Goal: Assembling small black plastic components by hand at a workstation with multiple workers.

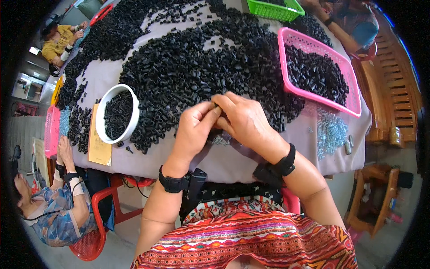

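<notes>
My left hand and my right hand meet at the near edge of a large heap of small black plastic tube-like pieces. Thumbs and fingertips of both are pinched together, touching one another. Whatever sits between them is hidden by the fingers. Beneath the hands, close to the table's near edge, lies a small group of clear little parts. To the left stands a white round bowl with thin black parts inside, partly over a tan paper envelope.
A pink basket of black pieces stands right, a green basket behind. Clear small parts lie at right on the grey tablecloth. People sit left, far left and far right. A red chair is at lower left.
</notes>
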Demonstrator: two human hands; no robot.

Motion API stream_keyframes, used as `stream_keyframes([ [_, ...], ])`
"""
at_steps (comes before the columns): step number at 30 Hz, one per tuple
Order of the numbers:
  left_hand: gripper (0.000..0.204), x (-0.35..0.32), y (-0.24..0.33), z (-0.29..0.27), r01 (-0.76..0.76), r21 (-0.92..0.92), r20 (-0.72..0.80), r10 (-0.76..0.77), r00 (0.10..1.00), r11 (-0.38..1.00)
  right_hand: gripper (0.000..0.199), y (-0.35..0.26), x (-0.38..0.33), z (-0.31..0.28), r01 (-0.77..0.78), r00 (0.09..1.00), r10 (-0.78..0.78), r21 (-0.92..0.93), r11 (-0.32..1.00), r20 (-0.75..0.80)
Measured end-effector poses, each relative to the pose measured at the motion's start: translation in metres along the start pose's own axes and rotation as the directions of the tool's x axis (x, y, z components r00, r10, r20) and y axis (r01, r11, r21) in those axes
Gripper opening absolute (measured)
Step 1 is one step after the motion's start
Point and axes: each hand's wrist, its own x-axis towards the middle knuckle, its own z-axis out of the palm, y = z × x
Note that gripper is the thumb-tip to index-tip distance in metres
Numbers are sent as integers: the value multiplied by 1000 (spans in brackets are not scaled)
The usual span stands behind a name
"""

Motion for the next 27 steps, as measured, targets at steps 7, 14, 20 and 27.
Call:
stream_keyframes([
  [7,20,6,-1,-3,-19,-94,-26,17,1000,995,35,7,3,7,39,998,-37,37,999,-59],
  [14,19,4,3,2,16,-132,-101,-30,994,991,27,11,3,10,34,997,-37,-35,999,-68],
  [20,20,6,-9,0,-12,-25,-26,12,1000,1000,28,19,-4,14,67,996,-74,-116,991,-51],
  [27,19,4,-8,-10,17,77,42,-20,999,997,18,16,-1,11,138,990,-141,-180,974,-3],
])
